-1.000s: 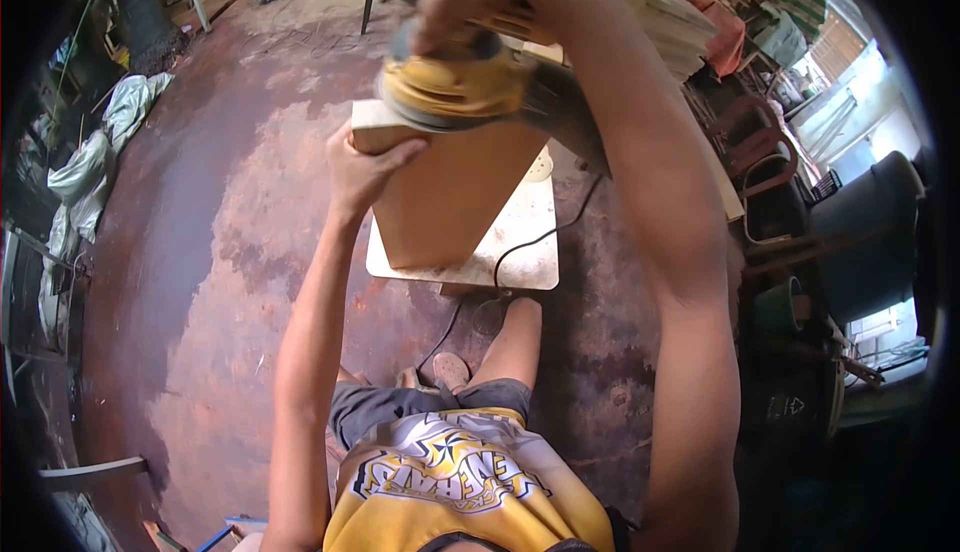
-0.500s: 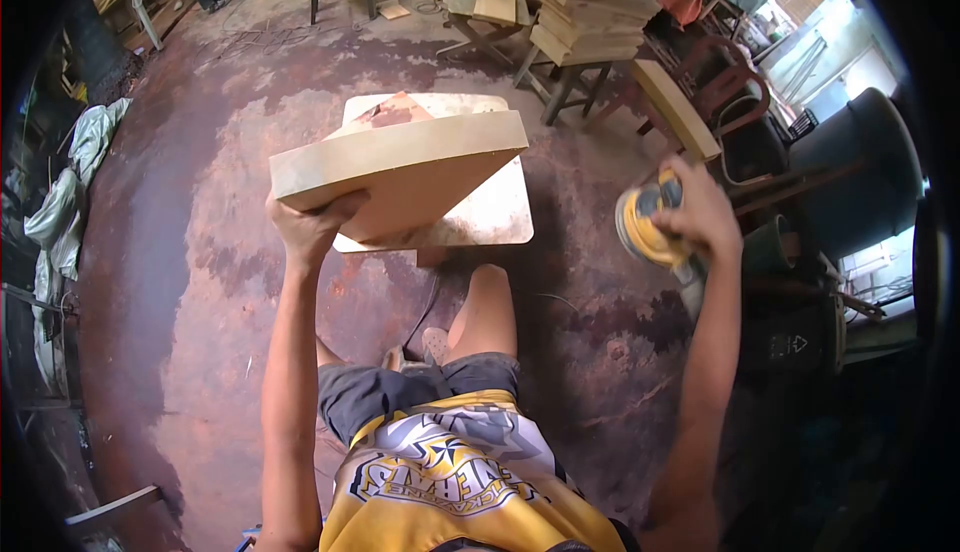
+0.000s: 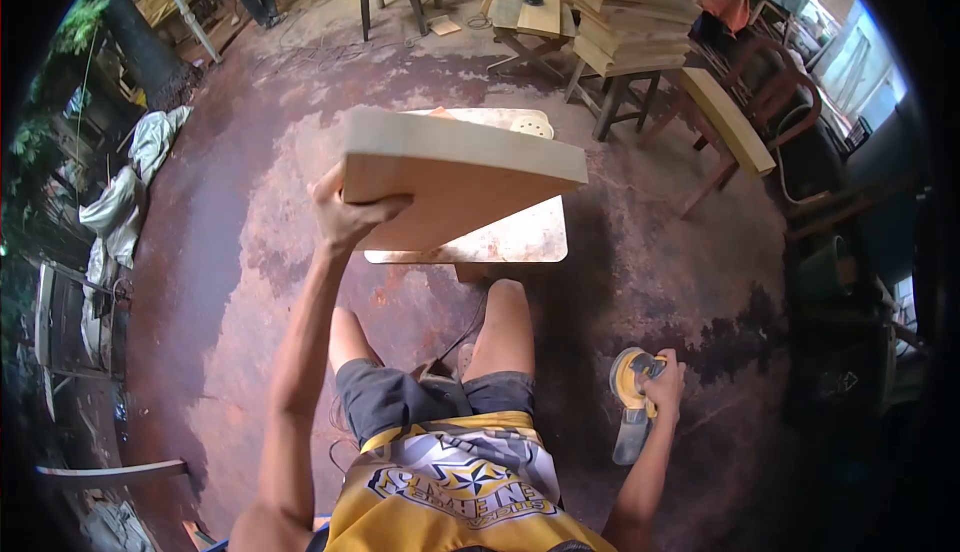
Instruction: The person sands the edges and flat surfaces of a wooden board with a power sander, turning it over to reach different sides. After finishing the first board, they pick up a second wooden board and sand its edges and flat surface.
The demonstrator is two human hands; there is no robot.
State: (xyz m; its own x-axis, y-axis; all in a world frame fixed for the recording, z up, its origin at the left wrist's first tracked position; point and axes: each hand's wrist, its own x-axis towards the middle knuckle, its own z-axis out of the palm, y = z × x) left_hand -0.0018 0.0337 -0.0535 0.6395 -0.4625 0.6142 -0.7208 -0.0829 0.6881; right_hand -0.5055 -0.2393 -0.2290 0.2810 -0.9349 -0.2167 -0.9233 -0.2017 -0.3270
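Observation:
My left hand (image 3: 355,214) grips the left end of a thick wooden board (image 3: 470,187), thumb against its lower face. The board is tilted up over a small white-topped table (image 3: 530,237), with its pale long edge uppermost. Off to my right and low, my right hand (image 3: 664,386) is wrapped round a yellow and black orbital sander (image 3: 632,380). A grey dust bag (image 3: 631,438) hangs from the sander. On the tabletop behind the board lies a pale round disc with holes (image 3: 532,127), like a sanding disc.
A tall stack of boards (image 3: 635,12) stands on a stool at the back right. Beside it, a low table (image 3: 535,22) holds a dark tool. One thick plank (image 3: 727,120) rests across a reddish chair. White sacks (image 3: 118,207) lie along the left side.
The sander in my right hand has come down and nearer my body. My left hand keeps the board, now turned somewhat differently. The whole view has shifted.

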